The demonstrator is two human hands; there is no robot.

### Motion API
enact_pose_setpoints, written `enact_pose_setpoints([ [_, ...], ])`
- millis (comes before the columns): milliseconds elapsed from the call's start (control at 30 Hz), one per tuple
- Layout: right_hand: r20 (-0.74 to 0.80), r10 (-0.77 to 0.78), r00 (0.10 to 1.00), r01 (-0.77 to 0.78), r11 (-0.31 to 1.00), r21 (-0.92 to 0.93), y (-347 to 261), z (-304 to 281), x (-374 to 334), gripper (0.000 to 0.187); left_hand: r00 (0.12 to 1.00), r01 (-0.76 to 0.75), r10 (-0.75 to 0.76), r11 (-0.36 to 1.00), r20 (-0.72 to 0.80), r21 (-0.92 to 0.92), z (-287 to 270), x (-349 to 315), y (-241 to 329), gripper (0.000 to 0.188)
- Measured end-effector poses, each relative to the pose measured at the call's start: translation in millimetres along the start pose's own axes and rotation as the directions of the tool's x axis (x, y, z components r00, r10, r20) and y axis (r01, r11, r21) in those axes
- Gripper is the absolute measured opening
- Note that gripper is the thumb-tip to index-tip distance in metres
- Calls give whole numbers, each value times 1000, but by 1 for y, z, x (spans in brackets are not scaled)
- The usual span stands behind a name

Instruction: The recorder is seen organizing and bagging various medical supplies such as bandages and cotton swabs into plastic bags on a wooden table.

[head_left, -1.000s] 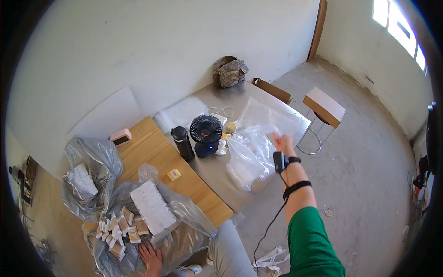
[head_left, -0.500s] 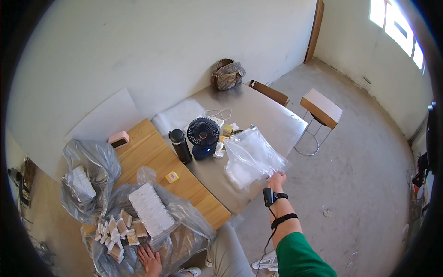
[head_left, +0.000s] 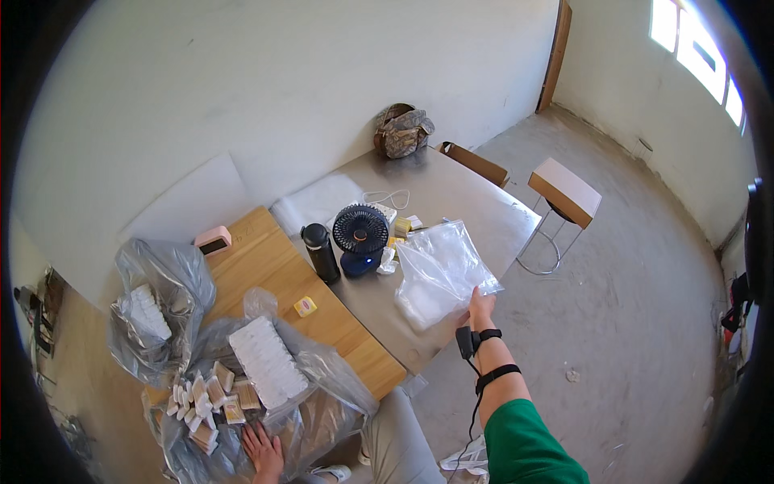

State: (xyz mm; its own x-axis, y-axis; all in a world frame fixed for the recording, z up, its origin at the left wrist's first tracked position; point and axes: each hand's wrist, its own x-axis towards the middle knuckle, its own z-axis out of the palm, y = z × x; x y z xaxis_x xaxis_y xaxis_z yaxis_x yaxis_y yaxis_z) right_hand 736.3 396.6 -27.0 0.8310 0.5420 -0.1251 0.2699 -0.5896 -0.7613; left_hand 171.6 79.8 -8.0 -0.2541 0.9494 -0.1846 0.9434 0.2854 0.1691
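My left hand [head_left: 263, 453] lies with its fingers stretched out on a grey plastic bag [head_left: 322, 419], just beside a heap of small packs of thin wooden sticks [head_left: 211, 393]. With the arm reaching out to the right, my right hand [head_left: 481, 308] pinches the near right edge of a clear plastic bag [head_left: 442, 274]. That bag lies spread over the metal table, with white showing through it. Its fingertips are partly hidden behind the hand. Close to the heap is a block of white wrapped packs [head_left: 268, 363] on the grey plastic.
A black fan [head_left: 360, 230] and a dark bottle [head_left: 320, 252] stand left of the clear bag. A small yellow box [head_left: 305, 306] rests on the wooden table [head_left: 339, 339]. At the far end of the metal table [head_left: 476, 202] sits a camouflage bag [head_left: 403, 131]; a stool bears a carton [head_left: 564, 191].
My right hand has moved slightly away from me along the clear bag's edge, and the bag's near right corner has shifted with it. The left hand stays on the grey plastic.
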Motion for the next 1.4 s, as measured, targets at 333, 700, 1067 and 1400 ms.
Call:
enact_pose_setpoints([
  [333, 239, -479, 845, 527, 663, -532, -8, -9, -50, 65, 1000, 8, -8, 1000, 6, -18, -9, 0, 4, 65],
  [700, 556, -326, 765, 644, 349, -681, -2, 3, -48, 69, 999, 46, -48, 996, -19, -70, -6, 0, 4, 64],
  [1067, 220, -610, 761, 644, 749, -153, 14, -23, -33, 36, 995, 82, -88, 991, -49, -108, -11, -1, 1, 63],
  [1400, 562, -759, 330, 653, 613, 444, -8, -25, -346, 17, 996, -23, 64, 856, 61, -517, -39, -8, -47, 56],
])
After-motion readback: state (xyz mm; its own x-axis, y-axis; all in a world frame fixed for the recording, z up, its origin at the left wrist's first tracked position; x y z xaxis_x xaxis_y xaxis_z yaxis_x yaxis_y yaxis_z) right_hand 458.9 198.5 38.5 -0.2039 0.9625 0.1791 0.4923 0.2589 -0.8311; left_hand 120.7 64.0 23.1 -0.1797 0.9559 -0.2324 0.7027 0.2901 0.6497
